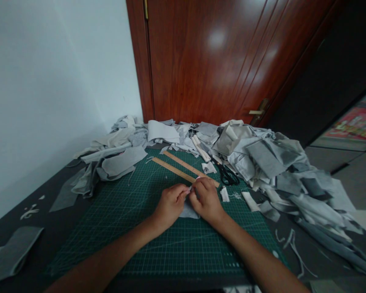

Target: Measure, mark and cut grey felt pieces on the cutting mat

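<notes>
Left hand [170,204] and right hand [205,199] meet over the middle of the green cutting mat [183,252], fingers curled in close, thumb and fingertips of each pinching the top of a small grey cloth piece [189,211]. Its pinched edge slants away and to the right; the loose part points back toward the person, between the wrists. Fingers cover too much to tell its long axis. Just beyond, a nearer wooden ruler [171,168] and a farther wooden ruler [189,167] slant from far left to near right. Black-handled scissors [228,177] lie right of these, beside a large heap of fabric scraps [265,158].
</notes>
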`<state>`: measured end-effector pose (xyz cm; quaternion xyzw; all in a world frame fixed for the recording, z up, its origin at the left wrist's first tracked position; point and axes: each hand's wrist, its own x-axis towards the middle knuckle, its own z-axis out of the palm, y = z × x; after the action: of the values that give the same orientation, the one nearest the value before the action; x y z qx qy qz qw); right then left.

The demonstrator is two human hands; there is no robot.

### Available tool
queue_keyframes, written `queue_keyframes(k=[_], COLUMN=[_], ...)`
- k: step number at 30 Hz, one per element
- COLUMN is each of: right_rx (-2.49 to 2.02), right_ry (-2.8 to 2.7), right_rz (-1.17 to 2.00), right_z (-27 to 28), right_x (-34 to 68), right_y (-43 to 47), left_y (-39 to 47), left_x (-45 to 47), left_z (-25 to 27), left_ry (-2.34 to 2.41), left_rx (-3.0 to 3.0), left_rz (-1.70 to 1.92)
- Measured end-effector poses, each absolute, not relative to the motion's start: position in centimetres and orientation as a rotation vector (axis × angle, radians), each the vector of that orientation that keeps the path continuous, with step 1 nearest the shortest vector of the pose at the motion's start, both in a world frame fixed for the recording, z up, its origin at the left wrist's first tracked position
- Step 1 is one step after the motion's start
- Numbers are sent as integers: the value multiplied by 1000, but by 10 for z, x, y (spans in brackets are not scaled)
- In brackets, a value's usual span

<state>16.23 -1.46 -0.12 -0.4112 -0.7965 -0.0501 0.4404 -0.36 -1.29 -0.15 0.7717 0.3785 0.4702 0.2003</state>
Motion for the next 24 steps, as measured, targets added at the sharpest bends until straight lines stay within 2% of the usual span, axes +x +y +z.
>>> queue_keyframes(k=[9,14,24], right_rx=[-1076,-988,-892], right_ry=[-1627,-1645,-1888], right_rz=[94,198,13], right_z=[-3,0,-11], right_x=[182,182,165], right_y=[11,8,-10], left_y=[-4,0,-6], left_x=[0,-1,1], left_z=[-9,-10,-12], left_ry=[1193,1156,1120], left_rx=[1648,1552,1644], left_rz=[1325,1322,1327])
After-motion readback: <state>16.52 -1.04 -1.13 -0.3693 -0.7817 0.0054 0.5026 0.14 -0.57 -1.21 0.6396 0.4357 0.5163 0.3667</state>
